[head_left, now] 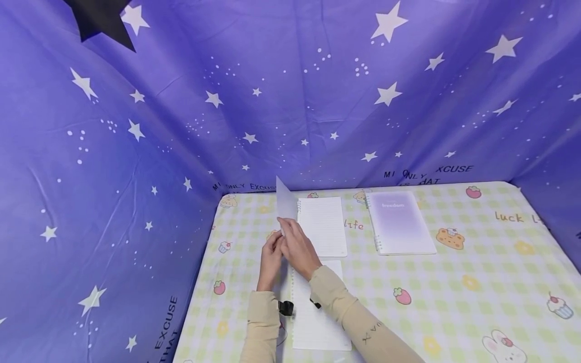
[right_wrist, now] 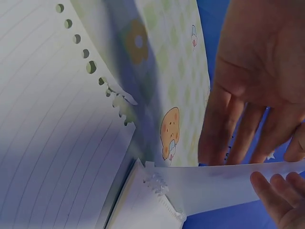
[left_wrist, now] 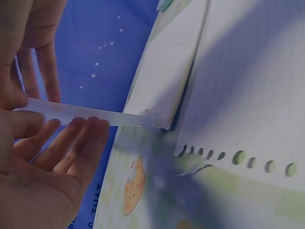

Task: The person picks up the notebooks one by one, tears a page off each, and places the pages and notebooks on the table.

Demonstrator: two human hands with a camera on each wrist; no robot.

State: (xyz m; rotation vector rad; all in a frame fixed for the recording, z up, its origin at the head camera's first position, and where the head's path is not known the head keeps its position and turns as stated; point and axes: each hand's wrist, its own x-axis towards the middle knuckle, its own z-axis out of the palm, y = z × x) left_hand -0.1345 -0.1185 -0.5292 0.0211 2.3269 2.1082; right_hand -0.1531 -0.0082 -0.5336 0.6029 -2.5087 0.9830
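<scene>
A thin translucent cover (head_left: 286, 201) stands raised along the spiral binding of a lined notebook (head_left: 321, 227), which lies open on the table. My left hand (head_left: 271, 258) holds the cover near its lower corner, fingertips against one face. Close above and crossing in front, my right hand (head_left: 298, 246) pinches the same cover; its longer fingers (right_wrist: 217, 129) lie nearly straight on the other face. The hands partly hide where the thumbs meet the cover. Below the notebook, partly under my right sleeve, is a lined page (left_wrist: 248, 86) with punched holes along its edge, torn at one corner.
To the right lies a closed purple spiral notebook (head_left: 401, 222) marked "freedom". A green-and-white checked cloth (head_left: 458, 312) covers the table. Purple star-patterned curtains (head_left: 290, 116) hang behind it and at both sides.
</scene>
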